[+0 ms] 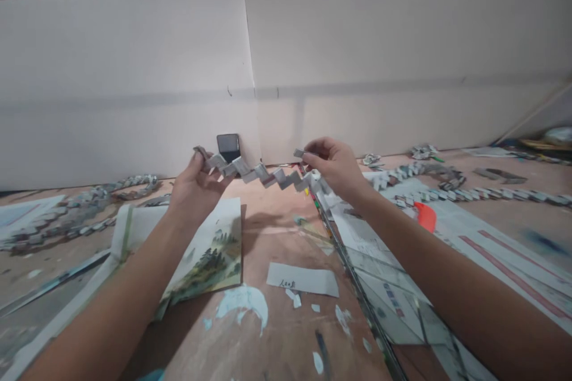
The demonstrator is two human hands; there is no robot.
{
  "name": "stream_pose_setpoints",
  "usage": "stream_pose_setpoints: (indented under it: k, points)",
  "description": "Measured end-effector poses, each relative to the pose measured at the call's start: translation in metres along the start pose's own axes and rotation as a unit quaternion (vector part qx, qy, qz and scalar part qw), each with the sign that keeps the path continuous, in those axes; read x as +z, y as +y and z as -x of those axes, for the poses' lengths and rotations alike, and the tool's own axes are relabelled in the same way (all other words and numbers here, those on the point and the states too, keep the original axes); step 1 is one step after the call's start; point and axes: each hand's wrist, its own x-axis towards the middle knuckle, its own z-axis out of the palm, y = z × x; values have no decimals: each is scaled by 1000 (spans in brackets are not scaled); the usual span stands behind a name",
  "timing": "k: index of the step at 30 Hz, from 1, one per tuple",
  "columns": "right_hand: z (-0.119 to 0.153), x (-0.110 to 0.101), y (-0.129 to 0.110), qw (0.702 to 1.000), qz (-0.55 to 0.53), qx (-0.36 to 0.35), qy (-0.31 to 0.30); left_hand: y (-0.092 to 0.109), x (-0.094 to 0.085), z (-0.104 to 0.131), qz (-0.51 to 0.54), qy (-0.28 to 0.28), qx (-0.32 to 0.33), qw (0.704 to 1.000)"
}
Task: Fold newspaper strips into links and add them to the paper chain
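A zigzag chain of folded paper (280,177), grey and white, stretches in the air between my hands. My left hand (196,190) is closed around its left end, thumb uppermost, with a folded bit sticking up past the thumb. At the other side my right hand (335,164) pinches a small folded paper piece (298,153) between thumb and forefinger. The chain's right end passes below that hand; whether its lower fingers also grip the chain is hidden.
Longer folded-paper chains lie left (53,220) and right (491,194). A phone (229,147) leans against the white wall panel (134,71). Below are a landscape picture (214,256), a paper slip (304,280) and paper scraps (245,300). An orange-red piece (425,217) sits right.
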Motion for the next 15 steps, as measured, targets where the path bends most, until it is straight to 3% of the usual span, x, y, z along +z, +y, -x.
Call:
stream_pose_setpoints:
  k: [3, 6, 10, 15]
  points:
    - [9, 10, -11, 997, -51, 12, -59, -2, 10, 10, -11, 8, -40, 999]
    - [19, 23, -21, 993, -58, 11, -106, -17, 21, 24, -66, -8, -81, 994]
    - [28, 31, -30, 991, -42, -5, -131, -33, 32, 41, -107, -83, -111, 985]
    - [31, 31, -34, 989, -33, 1, -146, -37, 41, 50, -93, -106, -150, 979]
